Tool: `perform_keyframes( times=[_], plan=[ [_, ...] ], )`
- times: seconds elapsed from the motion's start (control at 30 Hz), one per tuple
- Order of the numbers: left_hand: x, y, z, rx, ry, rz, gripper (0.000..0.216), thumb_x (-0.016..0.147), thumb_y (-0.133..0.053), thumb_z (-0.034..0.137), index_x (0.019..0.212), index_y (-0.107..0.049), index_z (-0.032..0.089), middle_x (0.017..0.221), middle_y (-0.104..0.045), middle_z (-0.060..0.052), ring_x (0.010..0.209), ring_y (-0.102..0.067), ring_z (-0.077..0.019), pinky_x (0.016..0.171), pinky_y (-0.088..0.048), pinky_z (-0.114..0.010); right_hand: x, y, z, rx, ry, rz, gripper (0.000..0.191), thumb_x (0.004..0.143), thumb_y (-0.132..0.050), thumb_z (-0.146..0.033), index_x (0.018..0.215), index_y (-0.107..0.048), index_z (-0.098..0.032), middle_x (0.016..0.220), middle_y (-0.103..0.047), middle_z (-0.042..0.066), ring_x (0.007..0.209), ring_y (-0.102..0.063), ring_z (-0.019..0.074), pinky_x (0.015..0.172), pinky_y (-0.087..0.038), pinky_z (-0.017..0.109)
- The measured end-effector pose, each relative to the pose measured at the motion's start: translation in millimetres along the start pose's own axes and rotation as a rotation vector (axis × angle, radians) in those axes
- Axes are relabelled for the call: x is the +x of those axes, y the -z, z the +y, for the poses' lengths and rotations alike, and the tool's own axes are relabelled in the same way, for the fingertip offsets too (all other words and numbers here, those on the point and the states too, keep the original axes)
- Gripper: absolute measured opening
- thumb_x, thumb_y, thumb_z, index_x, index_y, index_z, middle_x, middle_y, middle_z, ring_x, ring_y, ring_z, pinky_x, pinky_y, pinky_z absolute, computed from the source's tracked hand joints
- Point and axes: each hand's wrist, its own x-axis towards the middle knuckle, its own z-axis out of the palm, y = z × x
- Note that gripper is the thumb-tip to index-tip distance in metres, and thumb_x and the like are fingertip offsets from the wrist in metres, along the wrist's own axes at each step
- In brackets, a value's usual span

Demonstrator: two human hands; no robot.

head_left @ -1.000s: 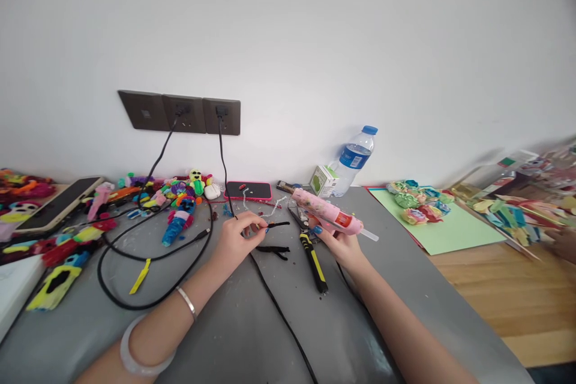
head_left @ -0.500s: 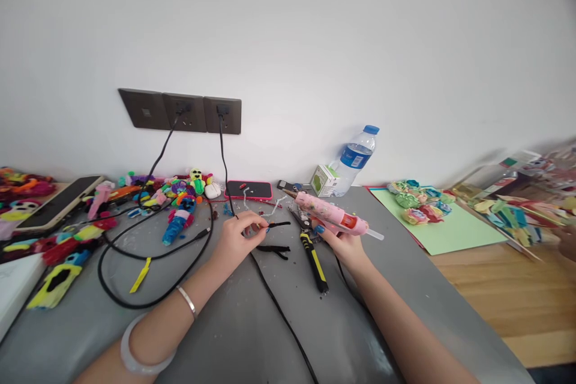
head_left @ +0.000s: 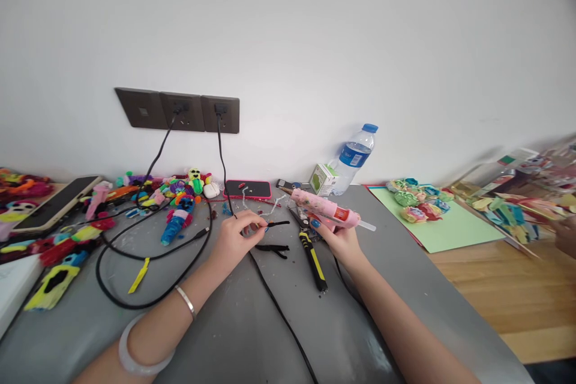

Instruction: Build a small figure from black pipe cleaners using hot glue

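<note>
Between the thumb and fingers of my left hand (head_left: pixel 240 233) is pinched a short black pipe cleaner (head_left: pixel 279 223), its free end pointing right. My right hand (head_left: pixel 342 241) grips a pink glue gun (head_left: pixel 326 207), nozzle toward the upper left, a clear glue stick (head_left: pixel 367 225) jutting from its back. The nozzle stays apart from the held piece. More black pipe cleaner pieces (head_left: pixel 275 249) lie on the grey table just below. Yellow-and-black handled pliers (head_left: pixel 314 261) rest between my hands, partly under the glue gun.
Colourful pipe cleaner figures (head_left: pixel 177 219) and looped black cables (head_left: pixel 101 273) crowd the left. A pink-cased phone (head_left: pixel 248 189), a small box (head_left: pixel 323 179) and a water bottle (head_left: pixel 355 159) stand or lie near the wall. Paper flowers (head_left: pixel 420 199) sit on green paper; another person's hand (head_left: pixel 566 234) shows far right.
The glue gun in my right hand has shifted slightly left and up. My left hand keeps its pinch almost unmoved, and the view has shifted a little.
</note>
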Motion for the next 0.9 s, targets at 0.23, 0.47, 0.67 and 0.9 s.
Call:
perform_keyframes(
  times=[0.23, 0.47, 0.67, 0.9],
  plan=[
    [0.2, 1.4, 1.7, -0.028, -0.019, 0.012, 0.012, 0.083, -0.064, 0.01, 0.081, -0.071, 0.019, 0.08, -0.073, -0.003, 0.067, -0.066, -0.0133, 0.064, -0.056, -0.023, 2.5, -15.9, -0.1, 0.075, -0.08, -0.02, 0.036, 0.079, -0.071, -0.048, 0.098, -0.072, -0.017, 0.089, -0.075, 0.009, 0.082, -0.068, 0.0257, 0.073, -0.056, 0.036],
    [0.6, 1.1, 1.1, -0.021, -0.014, 0.002, 0.012, 0.083, -0.064, 0.01, 0.081, -0.071, 0.019, 0.081, -0.074, -0.003, 0.068, -0.066, -0.0139, 0.064, -0.056, -0.024, 4.0, -22.8, 4.5, 0.093, -0.235, -0.041, 0.04, 0.077, -0.068, -0.056, 0.072, -0.065, -0.016, 0.061, -0.057, 0.001, 0.054, -0.047, 0.0133, 0.051, -0.044, 0.026],
    [0.7, 1.3, 1.2, -0.012, -0.016, 0.0, 0.012, 0.084, -0.064, 0.01, 0.081, -0.071, 0.02, 0.08, -0.074, -0.003, 0.068, -0.067, -0.0141, 0.064, -0.056, -0.024, 5.0, -26.5, 3.1, 0.143, -0.277, -0.05, 0.044, 0.071, -0.073, -0.06, 0.067, -0.061, -0.018, 0.06, -0.057, 0.001, 0.053, -0.046, 0.0134, 0.048, -0.044, 0.026],
    [-0.1, 1.1, -1.2, 0.006, -0.003, -0.025, 0.012, 0.084, -0.064, 0.012, 0.082, -0.071, 0.021, 0.081, -0.075, -0.003, 0.069, -0.069, -0.015, 0.066, -0.057, -0.025, 6.2, -24.5, 1.3, 0.196, -0.288, -0.087, 0.04, 0.075, -0.07, -0.057, 0.076, -0.064, -0.017, 0.056, -0.057, -0.001, 0.049, -0.048, 0.0128, 0.048, -0.041, 0.026]
  ],
)
